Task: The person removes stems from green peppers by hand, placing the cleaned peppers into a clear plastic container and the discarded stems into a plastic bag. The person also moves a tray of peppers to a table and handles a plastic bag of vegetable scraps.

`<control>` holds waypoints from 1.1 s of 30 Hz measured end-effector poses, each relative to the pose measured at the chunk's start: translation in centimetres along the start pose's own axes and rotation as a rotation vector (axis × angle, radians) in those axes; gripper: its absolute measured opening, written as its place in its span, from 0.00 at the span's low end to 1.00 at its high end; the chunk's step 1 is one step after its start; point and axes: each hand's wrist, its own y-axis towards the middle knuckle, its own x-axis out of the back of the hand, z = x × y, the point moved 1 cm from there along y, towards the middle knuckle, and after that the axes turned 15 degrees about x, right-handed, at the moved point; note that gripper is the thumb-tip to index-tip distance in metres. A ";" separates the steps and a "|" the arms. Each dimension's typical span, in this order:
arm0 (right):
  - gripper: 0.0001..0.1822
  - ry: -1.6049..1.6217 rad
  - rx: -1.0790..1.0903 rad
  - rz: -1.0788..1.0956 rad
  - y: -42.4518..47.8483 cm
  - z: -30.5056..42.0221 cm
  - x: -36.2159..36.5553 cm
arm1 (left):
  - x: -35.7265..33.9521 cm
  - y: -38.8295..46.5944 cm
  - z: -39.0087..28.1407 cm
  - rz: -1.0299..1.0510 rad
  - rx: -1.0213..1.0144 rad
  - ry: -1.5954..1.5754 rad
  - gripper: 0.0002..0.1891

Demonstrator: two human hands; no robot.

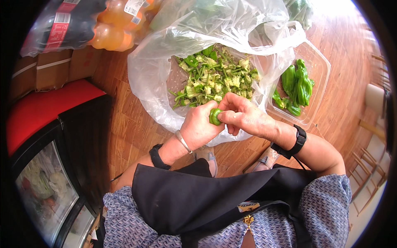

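My left hand point(200, 124) is wrapped around a green pepper point(214, 117), with only its rounded end showing. The thumb and index finger of my right hand point(243, 116) press on that end; whether they pinch it is hard to tell. Beneath both hands, a clear plastic bag point(149, 102) lies spread wide. Inside it is a heap of pepper stems and seedy cores point(214, 80), with some green pieces at the back. To the right, several whole green peppers point(297, 82) rest in a transparent plastic tray point(322, 71), partly overlapped by the bag.
Shrink-wrapped bottles of dark drink point(74, 24) and orange drink point(113, 34) sit on cardboard boxes point(52, 68) at upper left. A glass-door refrigerator point(46, 186) with a red top stands on the left. Wooden chair parts point(369, 167) show at the right edge above the wood-look floor point(121, 136).
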 end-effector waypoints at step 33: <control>0.24 -0.055 0.028 0.124 6.0 -3.7 2.3 | 1.1 4.2 1.5 0.201 -0.208 0.058 0.72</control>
